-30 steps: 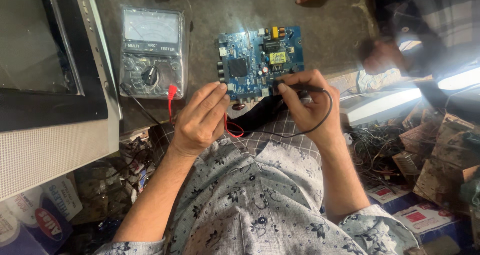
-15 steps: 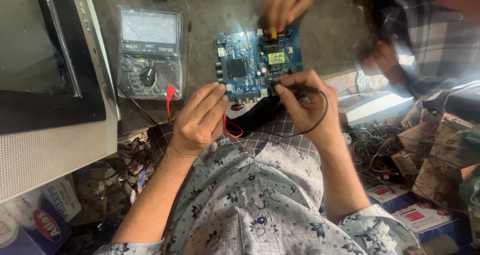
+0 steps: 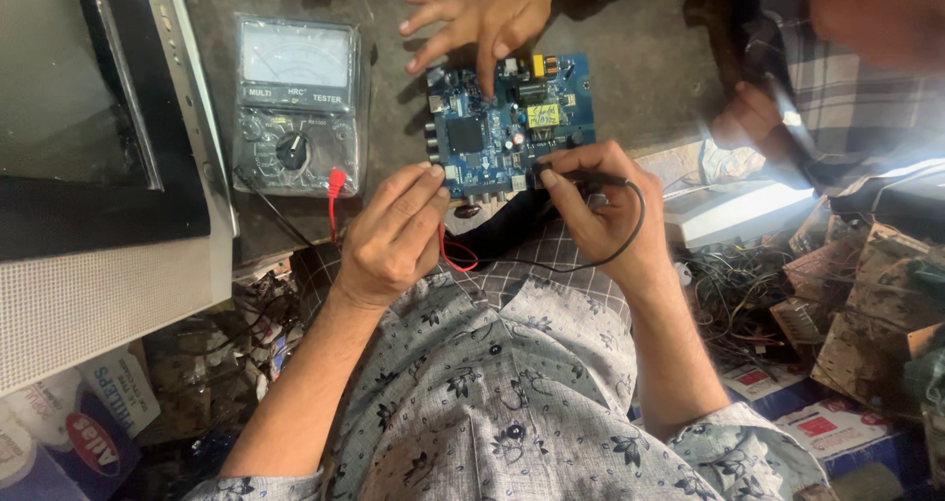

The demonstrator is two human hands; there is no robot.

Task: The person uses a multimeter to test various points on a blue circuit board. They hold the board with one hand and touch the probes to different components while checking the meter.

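While left hand pinches red lead, right hand grips black probe (on blue board).

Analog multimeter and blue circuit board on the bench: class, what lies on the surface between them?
In the head view, the strip of dark bench between the analog multimeter and the blue circuit board is bare.

head camera, steep downward view, close over workbench, single view
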